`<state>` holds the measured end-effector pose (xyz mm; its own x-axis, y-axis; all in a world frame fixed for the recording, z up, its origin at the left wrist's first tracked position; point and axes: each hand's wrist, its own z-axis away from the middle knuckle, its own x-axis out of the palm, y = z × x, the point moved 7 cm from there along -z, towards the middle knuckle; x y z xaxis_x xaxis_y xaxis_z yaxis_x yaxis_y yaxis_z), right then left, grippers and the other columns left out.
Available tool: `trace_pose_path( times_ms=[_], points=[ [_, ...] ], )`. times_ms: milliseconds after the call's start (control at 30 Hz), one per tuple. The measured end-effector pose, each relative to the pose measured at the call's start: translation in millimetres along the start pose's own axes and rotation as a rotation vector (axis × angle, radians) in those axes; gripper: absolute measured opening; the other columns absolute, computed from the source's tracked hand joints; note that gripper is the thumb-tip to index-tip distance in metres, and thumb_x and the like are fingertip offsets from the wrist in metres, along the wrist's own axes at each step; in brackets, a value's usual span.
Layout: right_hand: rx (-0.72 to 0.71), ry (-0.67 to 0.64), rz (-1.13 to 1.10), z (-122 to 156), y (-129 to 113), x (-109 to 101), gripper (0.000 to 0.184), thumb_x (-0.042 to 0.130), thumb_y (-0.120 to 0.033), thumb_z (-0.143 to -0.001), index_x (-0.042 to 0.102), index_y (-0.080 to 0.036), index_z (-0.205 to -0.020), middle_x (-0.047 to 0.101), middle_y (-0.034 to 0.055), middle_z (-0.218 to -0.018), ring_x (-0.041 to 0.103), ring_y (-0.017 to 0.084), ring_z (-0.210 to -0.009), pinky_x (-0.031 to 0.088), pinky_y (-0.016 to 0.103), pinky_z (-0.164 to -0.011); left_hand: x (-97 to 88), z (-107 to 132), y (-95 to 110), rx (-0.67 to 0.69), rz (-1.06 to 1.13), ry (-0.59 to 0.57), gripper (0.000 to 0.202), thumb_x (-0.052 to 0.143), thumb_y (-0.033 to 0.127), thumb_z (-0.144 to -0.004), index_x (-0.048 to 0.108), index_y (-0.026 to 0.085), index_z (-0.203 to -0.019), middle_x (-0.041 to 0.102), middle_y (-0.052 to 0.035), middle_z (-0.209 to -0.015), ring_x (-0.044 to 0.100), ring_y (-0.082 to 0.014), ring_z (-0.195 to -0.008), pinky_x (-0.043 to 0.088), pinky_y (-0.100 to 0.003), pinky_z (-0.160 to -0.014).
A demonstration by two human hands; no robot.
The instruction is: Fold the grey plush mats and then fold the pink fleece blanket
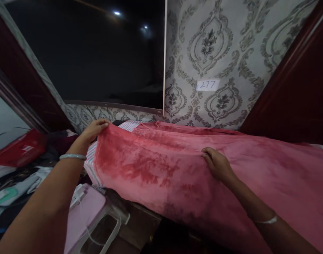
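Observation:
A pink plush blanket (150,165) stretches across the surface before me and runs off to the right. My left hand (95,128) pinches its far left corner and holds it slightly raised. Further right along the same fold, my right hand (216,162) grips the blanket's edge between thumb and fingers. The stretch between both hands is pulled fairly taut, and its near side hangs down over the front. Under the blanket, a striped cloth (91,164) shows at the left end.
A large dark television (98,53) hangs on the patterned wall, beside a paper label reading 277 (208,84). At lower left stands a pink-topped stool (88,211) with a power strip (78,195) and cable. Clothes and a red bag (21,148) are heaped at far left.

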<state>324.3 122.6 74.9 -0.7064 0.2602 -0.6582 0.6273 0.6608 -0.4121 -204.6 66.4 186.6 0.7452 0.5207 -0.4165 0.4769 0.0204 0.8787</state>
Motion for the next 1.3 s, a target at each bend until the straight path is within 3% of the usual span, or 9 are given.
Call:
trace_pose_path(
  times_ms=[200,400,633,833,1000,1133,1300],
  points=[
    [-0.008,-0.018,0.000,0,-3,-21,0.026,0.043,-0.040,-0.093,0.063,-0.024,-0.089,0.071,0.0087,-0.086,0.067,0.025,-0.077,0.051,0.035,-0.068,-10.8,10,4,-0.017,0.071,-0.119,0.044,0.086,0.040,-0.048,0.077,0.016,-0.084,0.073,-0.0077,-0.087,0.061,-0.0189,-0.072,0.051,-0.028,-0.063],
    [0.009,-0.045,-0.002,0,-3,-27,0.029,0.043,-0.042,-0.090,0.064,-0.023,-0.086,0.071,0.0092,-0.082,0.067,0.027,-0.074,0.051,0.036,-0.065,-13.1,23,-4,-0.043,0.110,-0.263,0.045,0.089,0.033,-0.047,0.078,0.019,-0.088,0.074,-0.0079,-0.088,0.067,-0.0222,-0.076,0.057,-0.032,-0.070],
    [0.030,-0.034,-0.019,4,2,-31,0.029,0.045,-0.045,-0.087,0.064,-0.024,-0.086,0.073,0.0093,-0.082,0.070,0.027,-0.074,0.053,0.036,-0.065,-5.6,44,9,0.012,-0.117,-0.447,0.033,0.081,0.029,-0.051,0.079,0.024,-0.084,0.075,-0.0077,-0.107,0.066,-0.0284,-0.102,0.056,-0.036,-0.088],
    [0.041,-0.014,-0.053,7,5,-32,0.027,0.048,-0.049,-0.086,0.063,-0.027,-0.083,0.073,0.0078,-0.078,0.070,0.028,-0.072,0.053,0.038,-0.063,-4.2,67,33,-0.044,-0.286,-0.322,0.028,0.074,0.017,-0.050,0.075,0.025,-0.077,0.074,-0.0075,-0.103,0.067,-0.0264,-0.100,0.055,-0.032,-0.085],
    [0.050,0.024,-0.071,7,2,-45,0.031,0.047,-0.052,-0.088,0.063,-0.027,-0.082,0.073,0.0088,-0.078,0.069,0.028,-0.071,0.053,0.038,-0.063,-5.8,72,34,-0.019,-0.357,-0.409,0.022,0.074,0.027,-0.052,0.076,0.025,-0.074,0.074,-0.0080,-0.092,0.066,-0.0259,-0.089,0.054,-0.033,-0.082],
    [0.072,0.061,-0.029,9,-3,-66,0.033,0.046,-0.054,-0.088,0.063,-0.026,-0.086,0.073,0.0086,-0.081,0.069,0.028,-0.073,0.053,0.038,-0.064,-12.0,76,43,-0.006,-0.395,-0.437,0.021,0.071,0.034,-0.057,0.075,0.021,-0.073,0.074,-0.0081,-0.086,0.063,-0.0241,-0.081,0.052,-0.033,-0.076],
    [0.099,0.174,0.007,7,-13,-113,0.036,0.049,-0.055,-0.086,0.064,-0.023,-0.084,0.072,0.0084,-0.076,0.066,0.025,-0.067,0.048,0.034,-0.060,-26.6,80,91,0.164,-0.426,-0.227,0.017,0.063,0.032,-0.074,0.070,0.018,-0.080,0.067,-0.0036,-0.079,0.057,-0.0176,-0.076,0.048,-0.028,-0.075]
  ],
)
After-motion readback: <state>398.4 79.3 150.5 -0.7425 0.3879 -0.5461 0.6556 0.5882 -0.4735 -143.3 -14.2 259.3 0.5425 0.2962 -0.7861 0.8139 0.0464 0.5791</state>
